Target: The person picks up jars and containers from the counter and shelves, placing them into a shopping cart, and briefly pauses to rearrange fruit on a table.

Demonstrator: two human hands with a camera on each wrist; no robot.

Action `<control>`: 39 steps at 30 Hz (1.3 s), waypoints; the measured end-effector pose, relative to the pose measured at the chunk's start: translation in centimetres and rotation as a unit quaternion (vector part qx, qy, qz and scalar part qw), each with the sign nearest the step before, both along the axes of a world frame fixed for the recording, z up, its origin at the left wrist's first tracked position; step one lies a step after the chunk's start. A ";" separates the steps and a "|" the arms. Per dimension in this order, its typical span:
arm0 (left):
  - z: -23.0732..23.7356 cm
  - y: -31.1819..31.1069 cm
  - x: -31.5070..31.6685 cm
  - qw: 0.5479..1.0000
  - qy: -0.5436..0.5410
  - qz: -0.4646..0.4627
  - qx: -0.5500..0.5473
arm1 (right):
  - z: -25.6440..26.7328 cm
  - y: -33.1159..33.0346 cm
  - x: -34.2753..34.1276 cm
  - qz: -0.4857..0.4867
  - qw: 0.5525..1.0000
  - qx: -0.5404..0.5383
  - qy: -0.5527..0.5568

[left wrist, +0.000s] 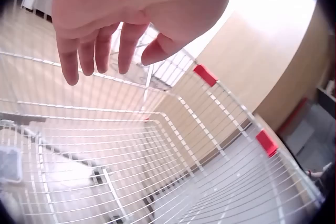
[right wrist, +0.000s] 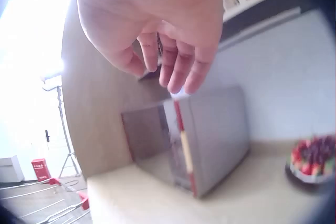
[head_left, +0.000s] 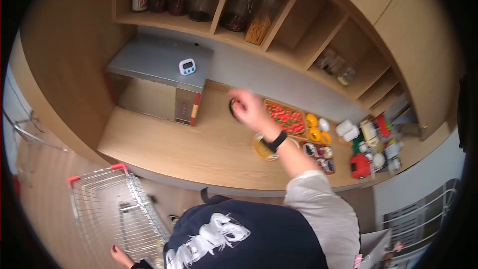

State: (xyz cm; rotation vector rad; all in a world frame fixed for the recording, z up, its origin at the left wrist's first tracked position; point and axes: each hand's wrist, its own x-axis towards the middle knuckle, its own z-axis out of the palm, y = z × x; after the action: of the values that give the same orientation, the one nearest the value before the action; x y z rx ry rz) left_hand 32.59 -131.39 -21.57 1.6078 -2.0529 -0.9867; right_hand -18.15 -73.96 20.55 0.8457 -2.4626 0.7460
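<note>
My right hand [head_left: 247, 108] is over the counter, right of the grey microwave [head_left: 159, 60], its fingers loosely bent around nothing. A dark plate edge [head_left: 231, 107] shows behind it. In the right wrist view the hand [right wrist: 152, 19] hangs in front of the microwave [right wrist: 218, 140], and a fruit-topped cake [right wrist: 315, 155] sits on a dark plate at the right. Low in the head view, my left hand [head_left: 119, 256] is by the wire shopping cart [head_left: 107, 189]. The left wrist view has this hand [left wrist: 139, 8] above the cart's basket [left wrist: 210, 129], fingers hanging relaxed and holding nothing.
A white timer [head_left: 187, 67] lies on the microwave. Along the counter are a tray of red fruit [head_left: 286, 118], a yellowish bowl [head_left: 264, 147], orange and white cups [head_left: 313, 133], and packages [head_left: 378, 144] at the right end. Cubby shelves [head_left: 214, 25] with jars hang above.
</note>
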 end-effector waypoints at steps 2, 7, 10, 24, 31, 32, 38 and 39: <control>6.0 0.8 -3.7 0.999 0.026 -0.023 -0.041 | 5.4 1.5 -2.6 -0.031 0.987 -0.030 0.157; 16.2 3.8 -11.9 0.983 0.176 -0.044 -0.041 | 17.9 2.8 -8.9 -0.119 0.942 -0.003 0.313; 21.3 8.3 -15.2 0.971 0.227 -0.065 -0.019 | 21.0 3.7 -14.8 -0.190 0.921 0.029 0.338; 22.3 12.0 -10.0 0.963 0.261 -0.055 0.048 | 23.5 1.8 -21.9 -0.279 0.929 0.157 0.184; 22.7 15.9 -11.8 0.958 0.247 -0.135 0.055 | 24.2 0.4 -13.5 -0.284 0.929 0.091 0.221; 23.1 16.0 -12.3 0.956 0.250 -0.148 0.039 | 24.3 0.4 -12.0 -0.277 0.931 0.086 0.220; 28.5 17.4 -15.3 0.946 0.260 -0.193 -0.023 | 24.3 2.1 -5.4 -0.201 0.939 0.027 0.280; 29.0 17.5 -15.7 0.947 0.257 -0.193 -0.021 | 24.5 2.4 -3.6 -0.178 0.951 0.005 0.254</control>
State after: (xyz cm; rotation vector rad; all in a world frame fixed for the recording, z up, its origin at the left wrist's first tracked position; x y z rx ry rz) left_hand 16.92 -113.91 7.47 0.8070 -2.0145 -1.3135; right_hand -21.73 -71.61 45.01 0.4920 -2.0650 0.3307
